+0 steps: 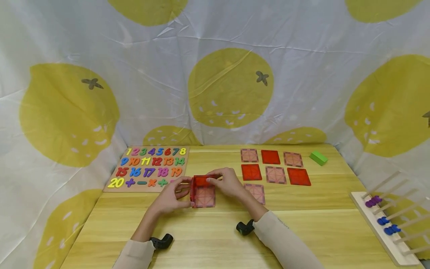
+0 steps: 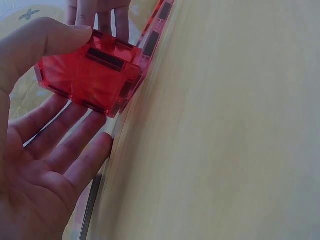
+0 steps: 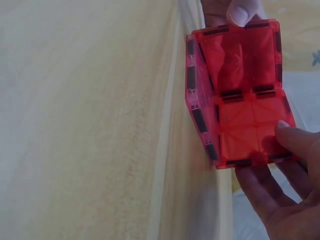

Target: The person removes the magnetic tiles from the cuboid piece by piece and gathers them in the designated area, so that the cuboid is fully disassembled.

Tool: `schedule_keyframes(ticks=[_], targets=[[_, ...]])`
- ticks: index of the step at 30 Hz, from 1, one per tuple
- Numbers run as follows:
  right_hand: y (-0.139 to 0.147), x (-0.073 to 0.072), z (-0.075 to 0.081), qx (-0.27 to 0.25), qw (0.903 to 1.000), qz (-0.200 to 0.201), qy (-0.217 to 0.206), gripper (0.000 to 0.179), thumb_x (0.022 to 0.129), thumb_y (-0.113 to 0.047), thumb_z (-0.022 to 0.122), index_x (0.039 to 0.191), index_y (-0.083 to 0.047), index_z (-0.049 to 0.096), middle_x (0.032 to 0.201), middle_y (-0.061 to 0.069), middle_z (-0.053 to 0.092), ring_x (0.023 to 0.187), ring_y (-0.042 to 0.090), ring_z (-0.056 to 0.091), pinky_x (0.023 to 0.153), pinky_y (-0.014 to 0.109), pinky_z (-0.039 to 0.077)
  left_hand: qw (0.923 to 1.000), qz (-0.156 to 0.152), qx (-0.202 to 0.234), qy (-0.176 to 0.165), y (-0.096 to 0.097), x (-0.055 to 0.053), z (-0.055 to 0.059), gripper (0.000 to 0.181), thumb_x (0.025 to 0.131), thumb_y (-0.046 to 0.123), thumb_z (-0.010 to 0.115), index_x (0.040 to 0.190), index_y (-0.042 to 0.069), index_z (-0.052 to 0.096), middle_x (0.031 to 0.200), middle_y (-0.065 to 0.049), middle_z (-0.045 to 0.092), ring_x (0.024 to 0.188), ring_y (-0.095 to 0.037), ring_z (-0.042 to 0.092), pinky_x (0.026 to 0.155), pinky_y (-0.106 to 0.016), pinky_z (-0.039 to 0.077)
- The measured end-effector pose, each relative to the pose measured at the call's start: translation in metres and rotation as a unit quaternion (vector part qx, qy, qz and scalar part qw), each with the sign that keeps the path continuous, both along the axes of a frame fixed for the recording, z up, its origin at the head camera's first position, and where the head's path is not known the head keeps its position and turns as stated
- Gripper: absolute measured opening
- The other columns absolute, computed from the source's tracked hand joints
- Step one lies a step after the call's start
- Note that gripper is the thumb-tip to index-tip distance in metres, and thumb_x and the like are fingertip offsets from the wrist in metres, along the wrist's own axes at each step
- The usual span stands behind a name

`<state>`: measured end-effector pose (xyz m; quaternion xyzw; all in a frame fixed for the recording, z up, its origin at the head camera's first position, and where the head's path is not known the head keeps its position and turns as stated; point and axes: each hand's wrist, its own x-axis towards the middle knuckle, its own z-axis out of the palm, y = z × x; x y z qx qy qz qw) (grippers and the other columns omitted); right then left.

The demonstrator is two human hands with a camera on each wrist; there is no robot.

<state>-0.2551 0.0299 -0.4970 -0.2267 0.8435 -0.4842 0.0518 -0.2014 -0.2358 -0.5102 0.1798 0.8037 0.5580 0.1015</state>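
Note:
A pink magnetic tile (image 1: 205,198) lies flat on the wooden table. Two red magnetic tiles stand upright on its edges, one (image 1: 192,191) along the left side and one (image 1: 201,181) along the back, meeting at a corner. My left hand (image 1: 170,195) holds the left red tile between thumb and fingers. The back red tile (image 3: 245,127) is pinched by my right hand (image 1: 229,182), its thumb on the inner face and fingers behind. In the right wrist view, the three joined tiles form an open corner.
Several flat tiles lie back right, among them a red tile (image 1: 251,172) and a pink tile (image 1: 254,193) near my right forearm. A number board (image 1: 151,167) is back left, a green block (image 1: 318,158) far right. A pegged bead rack (image 1: 383,228) stands at the right edge.

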Motion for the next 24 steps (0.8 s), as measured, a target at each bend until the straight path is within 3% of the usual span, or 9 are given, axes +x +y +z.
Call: schedule_keyframes(ticks=[7,14,24], targets=[[0.001,-0.002,0.002,0.005,0.9995,-0.024,0.022,0.020,0.096,-0.030,0.074,0.110,-0.018,0.082,0.109,-0.003,0.079,0.098,0.015,0.071,0.085,0.032,0.061,1.0000,0.007,-0.005,0.000,-0.001,-0.002,0.000,0.083,0.072,0.010,0.092,0.144,0.011,0.050,0.146,-0.017,0.053,0.136,-0.038,0.055,0.108,-0.036,0.050],[0.009,0.000,0.006,-0.004,0.9991,-0.042,0.009,0.021,0.094,-0.030,0.077,0.111,-0.020,0.082,0.107,-0.005,0.078,0.098,0.015,0.071,0.089,0.035,0.060,0.9997,0.022,-0.007,-0.009,-0.001,0.000,0.000,0.084,0.071,0.010,0.093,0.143,0.010,0.050,0.146,-0.016,0.052,0.134,-0.038,0.057,0.106,-0.035,0.052],[0.036,0.008,0.014,-0.046,0.9968,-0.065,0.001,0.021,0.092,-0.032,0.079,0.110,-0.022,0.080,0.100,-0.006,0.078,0.092,0.013,0.072,0.078,0.030,0.060,0.9993,0.032,-0.009,-0.020,0.001,0.002,-0.001,0.083,0.072,0.010,0.093,0.143,0.011,0.050,0.146,-0.017,0.051,0.133,-0.038,0.058,0.105,-0.032,0.053]])
